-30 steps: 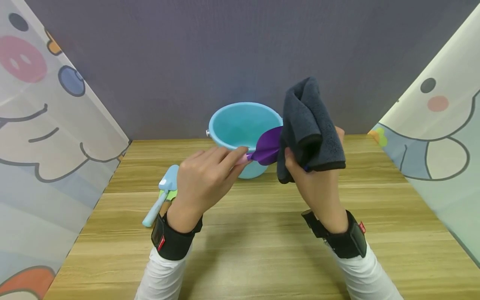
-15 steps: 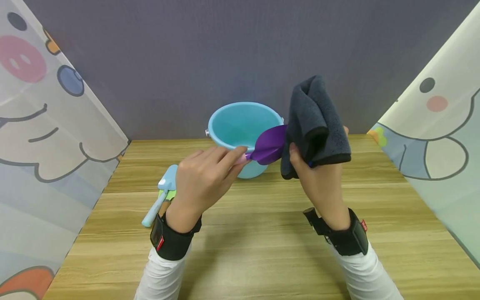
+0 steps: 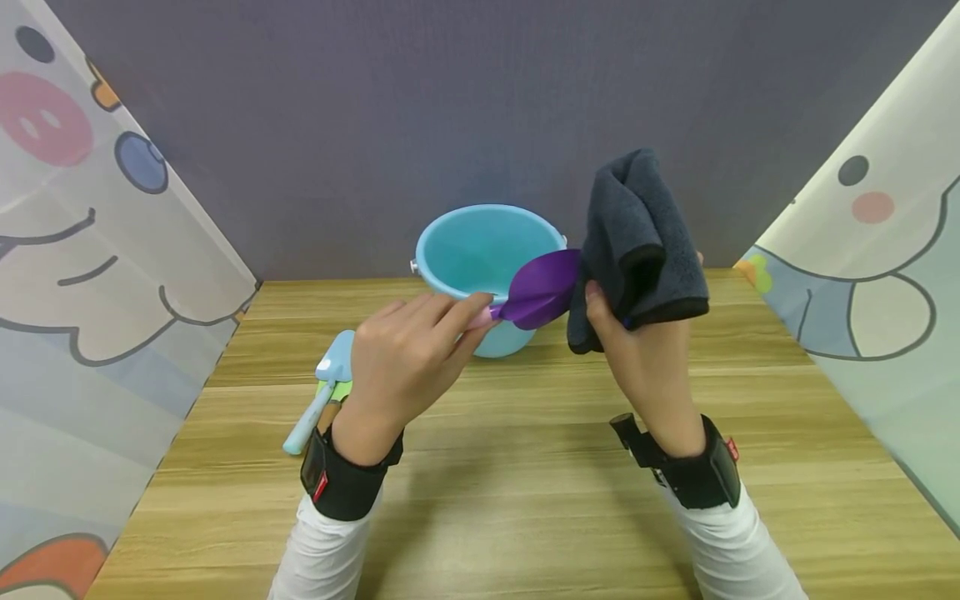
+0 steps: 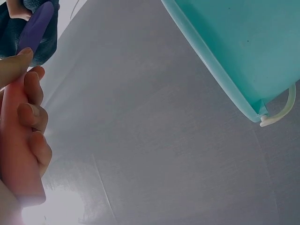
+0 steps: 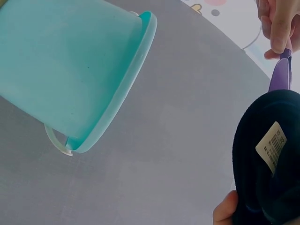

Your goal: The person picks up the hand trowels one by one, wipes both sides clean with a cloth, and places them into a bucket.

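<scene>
My left hand point(image 3: 408, 354) grips the pink handle point(image 4: 21, 145) of a toy shovel with a purple blade point(image 3: 538, 292). The blade points right, held above the table in front of the bucket. My right hand point(image 3: 648, 358) holds a folded dark grey towel point(image 3: 637, 233) with black edging, its thumb on the near side. The towel overlaps the tip of the purple blade in the head view. In the right wrist view a white label point(image 5: 272, 146) shows on the towel. Behind the shovel stands a light blue bucket point(image 3: 491, 217).
On the wooden table point(image 3: 525, 508), left of my left wrist, lies a light blue toy shovel point(image 3: 318, 400) over a green-and-brown tool point(image 3: 335, 400), partly hidden. A grey panel point(image 3: 480, 100) closes off the back, and cartoon-printed sheets point(image 3: 90, 292) flank the sides.
My right hand has slid the towel to the right and slightly up, uncovering more of the purple blade. My left hand and the toy shovel have stayed almost still.
</scene>
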### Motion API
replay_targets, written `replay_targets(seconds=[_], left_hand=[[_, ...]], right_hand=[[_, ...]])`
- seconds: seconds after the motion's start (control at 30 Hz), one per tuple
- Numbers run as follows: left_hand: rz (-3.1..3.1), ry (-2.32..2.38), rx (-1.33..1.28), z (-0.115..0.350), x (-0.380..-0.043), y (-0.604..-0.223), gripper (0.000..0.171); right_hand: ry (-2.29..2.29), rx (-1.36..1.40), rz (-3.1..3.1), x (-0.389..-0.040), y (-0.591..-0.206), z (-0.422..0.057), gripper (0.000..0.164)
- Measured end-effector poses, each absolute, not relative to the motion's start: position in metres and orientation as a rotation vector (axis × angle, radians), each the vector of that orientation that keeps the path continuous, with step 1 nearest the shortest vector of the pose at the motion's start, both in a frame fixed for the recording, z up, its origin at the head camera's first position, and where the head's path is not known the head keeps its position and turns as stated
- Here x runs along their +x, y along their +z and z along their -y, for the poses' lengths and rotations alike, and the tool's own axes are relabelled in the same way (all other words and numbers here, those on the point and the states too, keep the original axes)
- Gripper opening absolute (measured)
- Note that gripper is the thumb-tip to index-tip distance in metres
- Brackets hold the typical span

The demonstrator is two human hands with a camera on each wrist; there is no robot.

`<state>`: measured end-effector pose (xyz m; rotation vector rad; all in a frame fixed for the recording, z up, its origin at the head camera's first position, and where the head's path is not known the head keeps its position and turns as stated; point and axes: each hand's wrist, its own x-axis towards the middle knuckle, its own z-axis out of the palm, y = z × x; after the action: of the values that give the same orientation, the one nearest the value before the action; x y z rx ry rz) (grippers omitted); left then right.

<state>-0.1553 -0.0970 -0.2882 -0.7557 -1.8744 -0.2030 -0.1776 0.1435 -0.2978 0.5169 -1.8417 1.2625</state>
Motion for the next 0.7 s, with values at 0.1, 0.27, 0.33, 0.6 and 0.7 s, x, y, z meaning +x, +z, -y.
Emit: replay_targets(seconds=[0.1,0.27,0.33,0.6,0.7], left_hand=[[1.876,-0.205,-0.757,0.0972,-0.1557,-0.2885,0.017],[1.874,-0.209,-0.756,0.0968,-0.1567,-0.2886,0.017],[1.873,-0.212,-0.754,0.0966,-0.1568,-0.2887,0.017],[1.888,-0.224,-0.760,0.0964,-0.1561,-0.2888,0.017],[1.898,-0.229,-0.757,0.0956,-0.1559,-0.2886,0.017]], right_hand=[[1.296,0.500,1.858,-0.1771,-0.2985,-0.1444,0.068],[1.324,0.487,1.867,-0.1771,-0.2981,-0.1464,0.070],[1.312,0.485,1.861,-0.1776,-0.2974,-0.1480,0.069],[1.273,0.477,1.862,-0.1780,-0.2950,-0.1518,0.068],[1.240,0.461,1.870,-0.1789,-0.2949,-0.1518,0.068]])
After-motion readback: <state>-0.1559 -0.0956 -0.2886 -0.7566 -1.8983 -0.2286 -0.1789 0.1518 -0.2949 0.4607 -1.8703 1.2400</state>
